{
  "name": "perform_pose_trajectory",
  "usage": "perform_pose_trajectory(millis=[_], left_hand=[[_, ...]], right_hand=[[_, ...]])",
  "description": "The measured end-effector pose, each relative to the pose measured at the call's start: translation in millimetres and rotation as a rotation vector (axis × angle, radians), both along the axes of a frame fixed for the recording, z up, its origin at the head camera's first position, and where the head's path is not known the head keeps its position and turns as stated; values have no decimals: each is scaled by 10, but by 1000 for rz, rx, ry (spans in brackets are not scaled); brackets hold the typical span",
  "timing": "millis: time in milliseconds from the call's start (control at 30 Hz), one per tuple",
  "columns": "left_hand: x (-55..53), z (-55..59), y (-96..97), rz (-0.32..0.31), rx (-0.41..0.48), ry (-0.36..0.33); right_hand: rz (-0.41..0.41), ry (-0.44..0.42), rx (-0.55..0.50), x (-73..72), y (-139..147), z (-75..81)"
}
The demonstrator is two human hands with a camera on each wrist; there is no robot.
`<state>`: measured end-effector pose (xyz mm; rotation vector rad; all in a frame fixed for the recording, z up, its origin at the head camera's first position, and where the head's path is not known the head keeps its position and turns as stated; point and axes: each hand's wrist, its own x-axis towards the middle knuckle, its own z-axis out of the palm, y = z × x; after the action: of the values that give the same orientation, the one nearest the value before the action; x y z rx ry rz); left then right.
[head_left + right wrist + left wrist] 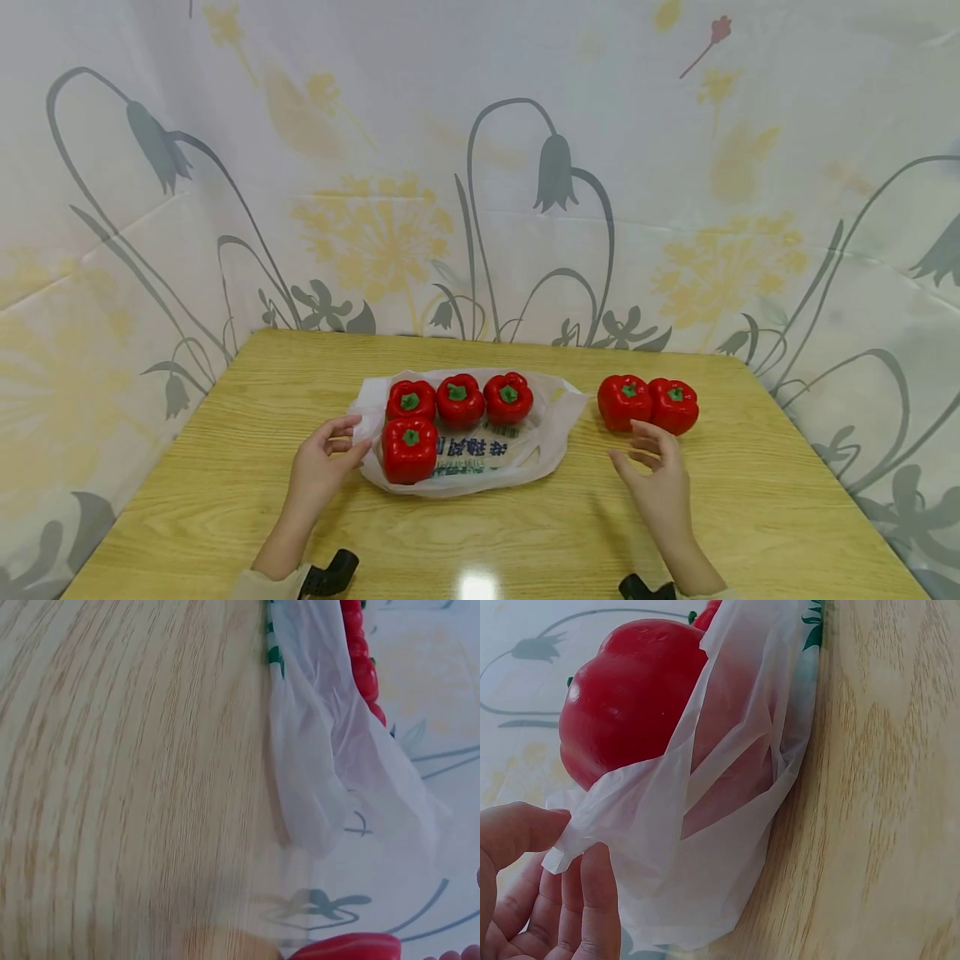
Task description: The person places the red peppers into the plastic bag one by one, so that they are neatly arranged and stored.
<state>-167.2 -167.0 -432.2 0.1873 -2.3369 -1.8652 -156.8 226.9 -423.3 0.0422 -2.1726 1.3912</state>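
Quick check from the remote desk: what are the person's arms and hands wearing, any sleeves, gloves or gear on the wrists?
Both hands are bare, no gloves or rings visible. The left hand shows a pale beige sleeve cuff at the wrist, with a small black wrist-mounted device beside it. The right hand has a similar black device at its wrist; a sliver of pale cuff shows there.

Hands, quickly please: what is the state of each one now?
Left hand: pinches the edge of the thin white plastic bag.
Right hand: open, holding nothing.
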Motion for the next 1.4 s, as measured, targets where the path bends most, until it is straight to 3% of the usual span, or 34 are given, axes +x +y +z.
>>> perform_pose_trajectory(millis=[800,1167,1400], left_hand=[[-6,-19,2,7,-11,3],[-5,-1,25,3,-16,-2],[-10,-17,15,10,-16,-5]], right_hand=[[-155,-11,94,-95,362,-129],[-216,-58,139,-234,613,-168],[-203,-81,159,-329,743,-150]])
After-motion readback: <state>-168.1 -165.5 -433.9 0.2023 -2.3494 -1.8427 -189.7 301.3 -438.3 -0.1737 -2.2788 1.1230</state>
